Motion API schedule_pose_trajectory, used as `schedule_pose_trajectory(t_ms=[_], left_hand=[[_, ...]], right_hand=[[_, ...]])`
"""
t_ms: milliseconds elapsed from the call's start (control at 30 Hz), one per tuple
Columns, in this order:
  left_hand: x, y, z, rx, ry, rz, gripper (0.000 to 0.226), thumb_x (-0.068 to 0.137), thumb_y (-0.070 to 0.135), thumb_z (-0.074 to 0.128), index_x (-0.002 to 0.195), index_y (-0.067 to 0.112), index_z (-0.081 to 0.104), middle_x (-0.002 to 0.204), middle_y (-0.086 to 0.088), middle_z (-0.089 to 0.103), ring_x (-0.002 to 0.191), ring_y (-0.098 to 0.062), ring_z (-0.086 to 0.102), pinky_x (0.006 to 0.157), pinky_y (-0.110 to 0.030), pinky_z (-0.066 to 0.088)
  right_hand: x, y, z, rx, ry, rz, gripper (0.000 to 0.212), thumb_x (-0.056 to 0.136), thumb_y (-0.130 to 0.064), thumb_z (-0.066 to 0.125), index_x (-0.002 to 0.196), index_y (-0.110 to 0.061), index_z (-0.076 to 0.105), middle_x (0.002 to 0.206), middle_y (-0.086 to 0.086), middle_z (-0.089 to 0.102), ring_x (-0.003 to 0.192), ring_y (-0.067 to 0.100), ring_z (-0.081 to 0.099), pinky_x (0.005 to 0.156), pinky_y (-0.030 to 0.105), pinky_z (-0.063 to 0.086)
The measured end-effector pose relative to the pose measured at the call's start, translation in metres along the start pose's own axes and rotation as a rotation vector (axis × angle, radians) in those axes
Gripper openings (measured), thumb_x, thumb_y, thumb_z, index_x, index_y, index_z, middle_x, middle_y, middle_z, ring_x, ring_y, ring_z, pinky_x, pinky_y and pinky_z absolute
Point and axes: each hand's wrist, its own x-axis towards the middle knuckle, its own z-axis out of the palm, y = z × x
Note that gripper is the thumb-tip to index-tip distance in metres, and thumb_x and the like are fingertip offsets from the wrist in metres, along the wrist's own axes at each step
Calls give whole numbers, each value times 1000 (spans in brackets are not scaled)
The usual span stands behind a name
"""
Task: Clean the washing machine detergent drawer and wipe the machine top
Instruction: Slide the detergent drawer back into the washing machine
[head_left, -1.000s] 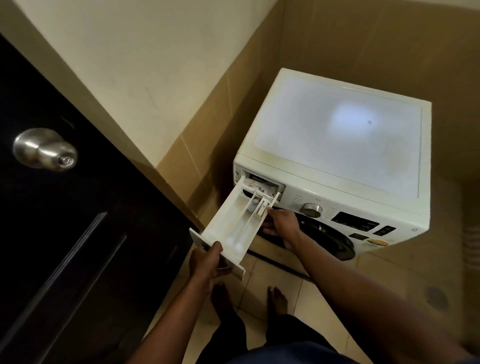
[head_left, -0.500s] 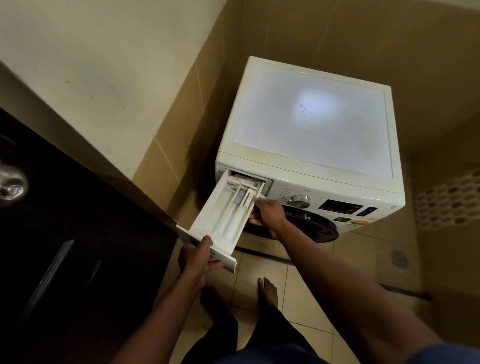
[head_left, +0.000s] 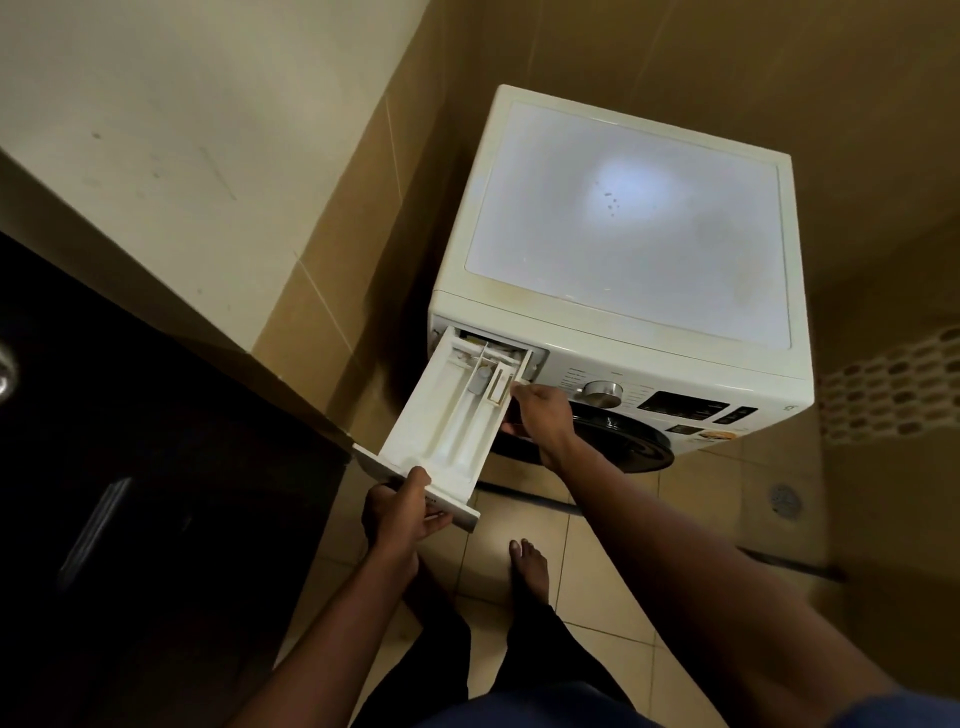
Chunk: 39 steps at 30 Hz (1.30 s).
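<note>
At 9 o'clock I see a dark door. My left grip is curled round the front panel of the detergent drawer, thumb on top. The drawer juts toward 7 o'clock from the washing machine (its back end sits in the slot). My right grip clasps the drawer's right wall. At 1 o'clock, the machine top shows small dark specks.

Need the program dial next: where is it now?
Head view, right of centre: the silver dial sits on the machine's front panel, between the right hand and the dark display.
</note>
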Motion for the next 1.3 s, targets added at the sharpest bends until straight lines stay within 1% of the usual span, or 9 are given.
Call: schedule_pose_trajectory(t_ms=[133,233,367,500,667,800,900,1100,1300], left_hand=[[-2,-2,2,-18,2,-11,21,89,14,67,107,5,61,106,-22,70,90,-36,74,69,-47,64],[-2,4,8,-27,-11,-23,41,88,17,70,121,-3,58,106,-24,70,89,-35,74,66,-43,64],[-2,8,19,-40,-18,-43,38,88,17,72,118,-3,59,107,-25,70,91,-36,74,69,-46,65],[-4,0,20,-104,-44,-75,36,91,14,73,120,-4,62,107,-24,71,90,-36,74,73,-50,64],[-17,-11,31,-204,-64,-38,36,90,18,77,119,2,64,113,-19,71,98,-34,72,75,-49,64],[-12,-3,47,-176,-80,-23,39,88,22,79,116,3,61,115,-19,69,98,-33,72,77,-49,64],[-2,9,53,-155,-134,-35,43,91,27,76,122,3,57,115,-20,68,93,-32,74,81,-47,64],[13,25,69,-280,-161,-124,48,106,35,48,139,0,46,129,-28,58,100,-35,65,89,-47,58],[17,17,74,-302,-122,-111,44,106,34,48,130,-3,50,124,-34,53,95,-35,68,95,-55,57]], right_hand=[[1,1,2,3,-5,15,28,102,-21,59,96,0,76,97,15,78,84,30,77,76,46,65],[3,-1,3,21,35,1,32,103,-26,59,97,1,74,80,9,74,76,27,74,76,43,65],[6,-7,0,40,81,-19,29,104,-23,56,95,-2,73,68,2,63,65,16,64,76,41,65],[6,-3,-7,70,45,-1,24,102,-19,57,102,-4,75,95,15,74,78,25,69,73,39,64],[-2,3,-11,-34,-50,-75,15,98,-17,64,108,-16,75,99,13,75,90,22,71,85,43,63],[-5,-2,-12,-136,29,-131,16,99,-18,61,103,-16,76,90,-2,73,87,14,67,81,32,57],[-8,-6,-14,-172,94,-120,22,98,-19,60,111,-15,77,109,-4,75,100,15,68,97,41,56],[-21,-11,-26,-179,167,-190,20,97,-13,56,106,-17,74,100,-4,75,88,15,73,83,45,63],[-36,-37,-43,-480,269,-611,17,97,-5,56,99,-12,72,92,-13,68,84,-11,62,73,8,47]])
